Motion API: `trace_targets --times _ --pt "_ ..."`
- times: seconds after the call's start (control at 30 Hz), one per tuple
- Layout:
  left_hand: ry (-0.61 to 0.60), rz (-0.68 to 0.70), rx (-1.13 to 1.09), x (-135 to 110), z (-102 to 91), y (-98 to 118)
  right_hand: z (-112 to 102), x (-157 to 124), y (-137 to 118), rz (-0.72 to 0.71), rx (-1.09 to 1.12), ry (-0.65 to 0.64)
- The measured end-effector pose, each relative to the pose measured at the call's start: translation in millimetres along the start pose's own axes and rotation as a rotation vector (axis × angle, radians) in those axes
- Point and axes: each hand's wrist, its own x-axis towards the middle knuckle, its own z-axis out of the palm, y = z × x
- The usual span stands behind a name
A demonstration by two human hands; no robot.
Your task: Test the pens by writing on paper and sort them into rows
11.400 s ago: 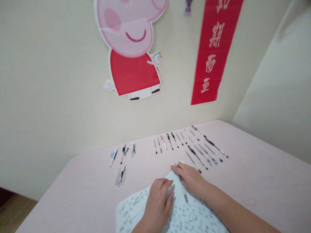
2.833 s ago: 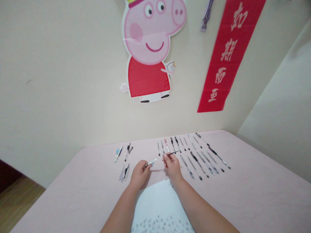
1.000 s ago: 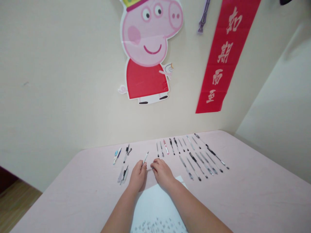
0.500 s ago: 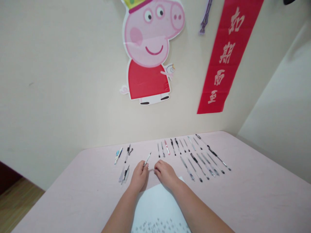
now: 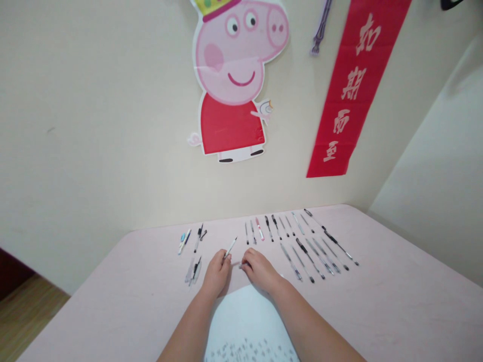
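My left hand (image 5: 218, 270) is closed round a slim white pen (image 5: 231, 246), whose dark tip points up and away from me. Close by on the right, my right hand (image 5: 259, 267) has its fingers pinched together. A small greyish piece (image 5: 240, 266) shows at those fingertips, too small to name for certain. Between the two hands there is a narrow gap. Beneath the wrists lies a white sheet of paper (image 5: 241, 311) with dark marks along its near part.
Several pens (image 5: 313, 259) lie in two rows to the right. On the left are small groups of pens and pen parts, one with a blue piece (image 5: 182, 237), another with black parts (image 5: 198, 234), a third (image 5: 193, 271) nearer. The wall bounds the pink tabletop (image 5: 113, 296) behind.
The pen in my left hand has tilted slightly to the right. My right hand has shifted a little right, and the greyish piece at its fingertips shows more plainly.
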Motion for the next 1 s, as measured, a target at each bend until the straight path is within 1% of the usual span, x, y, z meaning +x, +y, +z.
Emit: trace_targets --times 0.17,0.23,0.43,0.63,0.73,0.9,1.0 --pt "0.000 0.006 0.017 0.2 0.6 -1.4 1.8 0.8 -0.5 0.024 -0.025 0.016" --pt "-0.005 0.010 0.019 0.2 0.6 -1.8 2.1 0.8 0.3 0.028 -0.001 0.034" --pt "-0.005 0.015 -0.001 -0.3 0.3 -1.3 1.0 1.7 0.3 -0.026 0.114 0.133" --pt "-0.057 0.019 -0.041 -1.0 -2.0 3.2 2.8 2.2 -1.1 -0.019 0.156 0.160" --pt "-0.072 0.029 -0.060 -1.2 -2.2 3.4 3.9 2.2 1.6 0.010 0.140 0.165" --pt "-0.049 0.023 -0.043 -0.4 -1.1 0.6 5.4 2.3 7.3 0.099 0.056 0.185" --pt "-0.088 0.037 -0.009 -0.3 -1.3 0.1 6.9 1.9 9.2 0.127 0.037 0.166"
